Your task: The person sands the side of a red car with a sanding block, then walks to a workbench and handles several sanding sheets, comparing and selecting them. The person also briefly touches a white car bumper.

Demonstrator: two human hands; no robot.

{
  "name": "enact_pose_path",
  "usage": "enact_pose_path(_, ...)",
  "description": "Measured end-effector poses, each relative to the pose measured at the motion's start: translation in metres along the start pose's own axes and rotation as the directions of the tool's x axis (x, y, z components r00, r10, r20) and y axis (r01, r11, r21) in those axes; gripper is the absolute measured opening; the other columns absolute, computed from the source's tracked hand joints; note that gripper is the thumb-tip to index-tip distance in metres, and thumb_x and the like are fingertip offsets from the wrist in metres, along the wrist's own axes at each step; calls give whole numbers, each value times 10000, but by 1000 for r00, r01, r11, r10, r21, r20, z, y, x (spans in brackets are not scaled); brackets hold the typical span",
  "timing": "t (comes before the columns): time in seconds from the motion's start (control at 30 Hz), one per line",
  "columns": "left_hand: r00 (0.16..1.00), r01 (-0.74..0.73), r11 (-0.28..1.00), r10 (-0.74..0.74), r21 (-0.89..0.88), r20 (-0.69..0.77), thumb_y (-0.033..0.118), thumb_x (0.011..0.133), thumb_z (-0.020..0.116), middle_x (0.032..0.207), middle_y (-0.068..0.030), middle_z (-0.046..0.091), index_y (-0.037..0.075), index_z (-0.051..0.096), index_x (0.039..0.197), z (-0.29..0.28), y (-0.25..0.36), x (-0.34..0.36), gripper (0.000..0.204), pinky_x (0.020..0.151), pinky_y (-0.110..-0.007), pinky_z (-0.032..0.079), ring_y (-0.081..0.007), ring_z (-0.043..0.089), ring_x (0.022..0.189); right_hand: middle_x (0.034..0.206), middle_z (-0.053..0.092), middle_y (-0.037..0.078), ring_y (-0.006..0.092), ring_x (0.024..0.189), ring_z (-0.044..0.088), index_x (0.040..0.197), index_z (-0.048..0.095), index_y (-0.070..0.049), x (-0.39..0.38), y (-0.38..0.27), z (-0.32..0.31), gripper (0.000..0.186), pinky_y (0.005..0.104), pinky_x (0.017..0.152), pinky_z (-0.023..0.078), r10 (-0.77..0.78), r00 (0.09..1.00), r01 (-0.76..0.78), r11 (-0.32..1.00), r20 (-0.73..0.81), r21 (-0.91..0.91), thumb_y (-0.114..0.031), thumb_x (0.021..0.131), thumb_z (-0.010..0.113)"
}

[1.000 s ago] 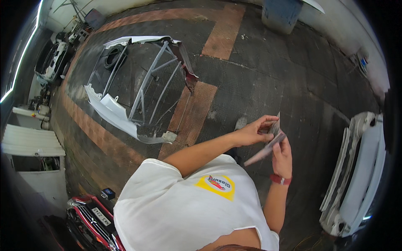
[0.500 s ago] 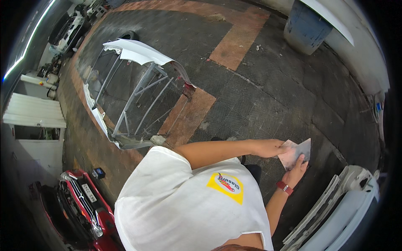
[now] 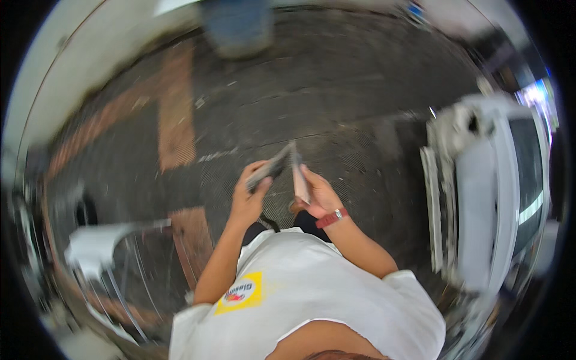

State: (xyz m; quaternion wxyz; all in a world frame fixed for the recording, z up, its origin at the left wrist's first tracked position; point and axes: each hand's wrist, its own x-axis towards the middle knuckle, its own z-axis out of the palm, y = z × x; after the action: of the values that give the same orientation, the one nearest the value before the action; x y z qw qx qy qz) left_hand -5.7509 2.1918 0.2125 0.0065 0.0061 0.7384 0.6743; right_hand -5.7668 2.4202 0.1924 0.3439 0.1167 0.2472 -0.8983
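Observation:
Both my hands are in front of my body at waist height, holding a worn sheet of sandpaper (image 3: 272, 167) bent into an upside-down V. Dark grey shows on its left part, and the right part looks pale pink and smudged. My left hand (image 3: 248, 195) is closed on the left half, thumb and fingers pinching it. On the other half, my right hand (image 3: 322, 193) grips the edge, with a red band (image 3: 332, 218) round its wrist. Motion blurs the sheet and fingertips.
A white car panel on a metal stand (image 3: 99, 246) is at the lower left. Pale bumper-like parts (image 3: 443, 198) stand at the right, beside a light-coloured vehicle (image 3: 525, 174). A blue bin (image 3: 237, 27) stands by the far wall. Dark textured floor has orange tile strips (image 3: 177, 114).
My view has swung to the right, so the panel stand now sits lower left and the bin has shifted leftward. The sandpaper, flatter before, is now bent between my hands.

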Motion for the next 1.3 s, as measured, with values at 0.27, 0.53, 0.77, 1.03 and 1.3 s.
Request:
enact_pose_path(0.27, 903, 248, 964, -264, 92, 340, 258, 1060, 711, 1200, -106, 748, -59, 693, 1278, 150, 55, 144, 385, 1001, -351, 496, -181, 658, 1101, 1000, 661, 209, 240, 957, 671, 1170, 544, 30, 20, -188, -67, 485, 400, 792, 548, -709, 695, 275, 105, 122, -956, -371, 997, 754)
enact_pose_path(0.53, 860, 367, 930, -341, 6, 379, 219, 974, 798, 1203, -137, 722, -73, 664, 1244, 204, 63, 284, 420, 987, -368, 502, -232, 669, 1079, 1047, 776, 85, 129, 934, 718, 1134, 687, -11, 2, -370, -124, 259, 346, 824, 600, -800, 546, 491, 547, -250, -678, -209, 994, 777)
enact_pose_path(0.77, 983, -17, 955, -39, 297, 182, 170, 1028, 725, 1127, -155, 752, -104, 701, 1165, 292, 35, 442, 308, 942, -387, 531, -225, 701, 1014, 1053, 753, 128, 356, 942, 734, 1382, 707, -183, 34, -444, -91, 415, 432, 892, 587, -803, 590, -70, -157, 86, -985, -158, 968, 693)
enact_pose_path(1.03, 819, -1, 967, -144, 253, 555, 146, 1016, 720, 1192, -157, 729, -67, 692, 1198, 431, 45, 633, 281, 1007, -387, 510, -215, 677, 1130, 1089, 763, 159, 383, 913, 756, 1535, 564, -187, 152, -595, -216, 636, 502, 745, 592, -915, 398, -297, -205, 75, -933, -55, 919, 653)
enact_pose_path(1.3, 582, 96, 977, -208, 188, 786, 170, 986, 775, 1033, -64, 745, -34, 689, 1227, 538, 84, 799, 327, 908, -318, 538, -149, 683, 982, 1010, 768, 168, 336, 943, 730, 1153, 776, -43, 156, -750, -320, 327, 410, 848, 556, -884, 389, 65, 307, -259, -950, -333, 1031, 688)
